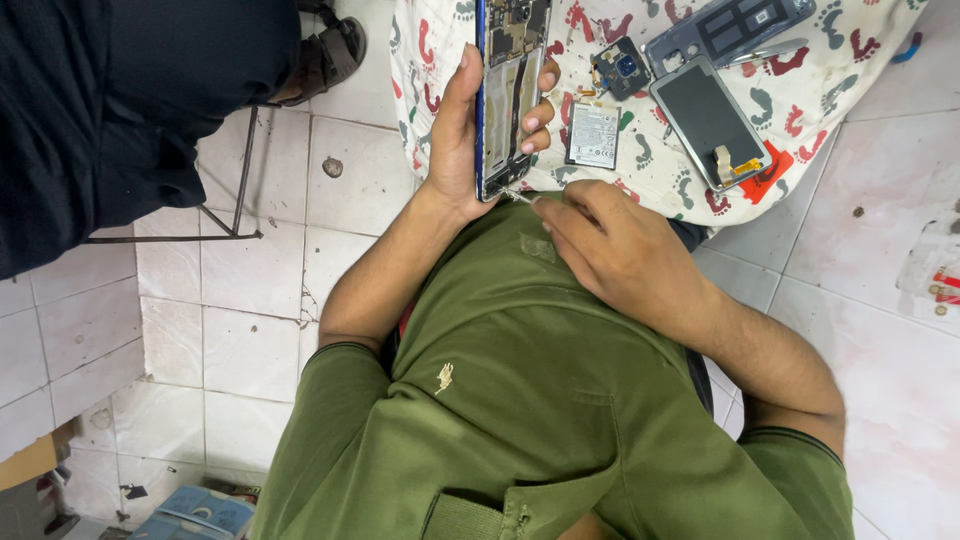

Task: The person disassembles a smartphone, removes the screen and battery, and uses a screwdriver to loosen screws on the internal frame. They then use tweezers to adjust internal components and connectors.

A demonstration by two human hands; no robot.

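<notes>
Here, looking down from my head, my left hand grips an opened phone upright above the footprint-patterned cloth. My right hand pinches a thin tool at the phone's lower edge. A battery, a screen panel and a camera module lie on the cloth.

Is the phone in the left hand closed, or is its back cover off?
Open. The phone in the left hand shows its bare circuit board and inner frame, with no back cover on it.
</notes>
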